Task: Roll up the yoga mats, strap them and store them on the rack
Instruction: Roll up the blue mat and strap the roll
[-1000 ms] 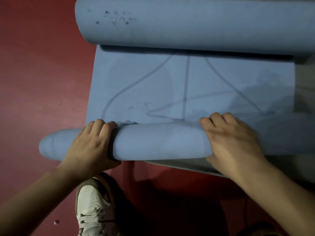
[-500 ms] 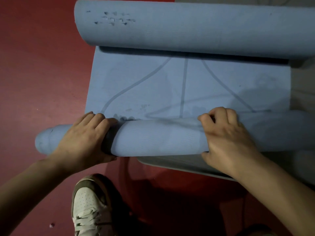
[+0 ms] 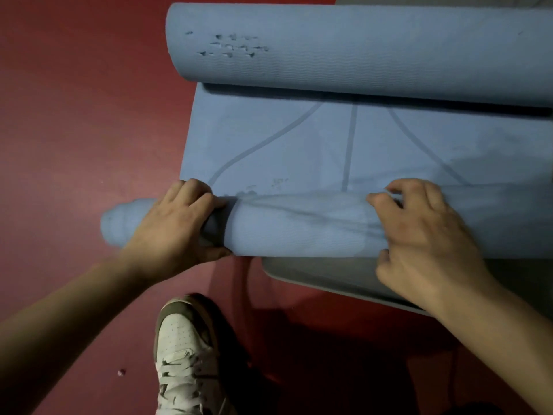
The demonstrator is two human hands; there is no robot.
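The light is dim and flat, brightest on the red floor (image 3: pixel 74 163) at the left middle of the frame and falling to near-black in the lower right corner. Soft dark shadows lie under the far roll (image 3: pixel 359 55) across the upper right and beside the left hand (image 3: pixel 176 226) on the near roll (image 3: pixel 299 226). The picture is grainy and slightly soft, the right hand (image 3: pixel 425 235) a little smeared, and long edges bend slightly near the borders.

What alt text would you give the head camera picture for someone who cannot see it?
Seen from above, a person's left hand and right hand grip a partly rolled blue yoga mat on a red floor; a white sneaker shows below.
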